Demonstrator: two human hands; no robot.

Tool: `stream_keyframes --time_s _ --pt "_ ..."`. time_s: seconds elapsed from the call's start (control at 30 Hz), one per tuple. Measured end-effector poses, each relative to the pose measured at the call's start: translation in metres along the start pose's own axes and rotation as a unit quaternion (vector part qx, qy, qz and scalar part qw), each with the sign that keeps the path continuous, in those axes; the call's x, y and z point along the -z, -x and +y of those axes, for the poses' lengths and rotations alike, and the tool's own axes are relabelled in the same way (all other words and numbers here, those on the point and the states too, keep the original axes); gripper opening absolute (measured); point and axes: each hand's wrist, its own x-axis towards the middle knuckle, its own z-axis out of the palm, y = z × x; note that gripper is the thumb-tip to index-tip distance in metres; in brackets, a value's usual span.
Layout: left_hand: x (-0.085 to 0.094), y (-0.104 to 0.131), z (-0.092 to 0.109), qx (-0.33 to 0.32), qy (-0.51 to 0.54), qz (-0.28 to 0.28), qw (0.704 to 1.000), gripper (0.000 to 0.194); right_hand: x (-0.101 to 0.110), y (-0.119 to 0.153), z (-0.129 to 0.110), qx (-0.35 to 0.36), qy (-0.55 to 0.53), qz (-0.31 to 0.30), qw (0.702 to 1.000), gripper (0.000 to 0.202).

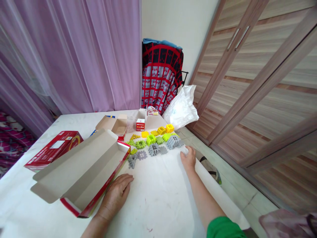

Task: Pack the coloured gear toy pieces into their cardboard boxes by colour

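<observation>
Indoors, white table (156, 201), purple curtain (99, 56), wooden wardrobe (267, 43), left hand (119, 191) loosely open, empty, near long box (91, 183), right hand (189, 159) half-open, empty.

The left hand (118, 191) lies low, palm down, its fingers together and pointing forward and to the right, the left forearm (95, 226) bare. The right hand (188, 159) reaches farther forward, fingers loosely bent, thumb apart; a green sleeve (224, 228) covers the right elbow.
</observation>
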Motion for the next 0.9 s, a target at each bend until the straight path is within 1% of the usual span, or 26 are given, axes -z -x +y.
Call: stream_keyframes --time_s 0.07,0.17,0.33,0.5,0.6,0.73,0.8,0.9 --pt "0.000 0.000 0.001 0.005 -0.004 0.002 1.000 0.026 -0.006 -0.015 0.006 0.007 0.032 -0.013 0.999 0.042" --pt "0.000 0.000 0.003 0.007 -0.010 -0.003 1.000 0.027 -0.015 -0.027 0.009 0.010 0.046 -0.039 0.998 0.045" --pt "0.000 0.001 0.004 -0.001 -0.028 -0.014 1.000 0.026 -0.023 -0.034 0.009 0.039 0.047 -0.076 0.995 0.047" --pt "0.000 0.001 0.003 -0.014 -0.043 -0.022 0.999 0.027 -0.024 -0.036 0.011 0.028 0.057 -0.105 0.992 0.048" --pt "0.000 0.001 0.004 -0.010 -0.039 -0.019 0.999 0.027 -0.023 -0.035 0.012 0.024 0.056 -0.093 0.994 0.049" --pt "0.001 0.000 0.005 -0.001 -0.026 -0.017 1.000 0.027 -0.018 -0.031 0.009 0.050 0.024 -0.040 0.998 0.049" --pt "0.001 0.000 0.005 0.002 -0.020 -0.019 1.000 0.027 -0.016 -0.028 0.001 0.076 0.004 -0.027 0.997 0.051" --pt "0.001 -0.001 0.005 0.006 -0.015 -0.022 1.000 0.027 -0.015 -0.026 -0.019 0.116 -0.022 -0.026 0.993 0.060"
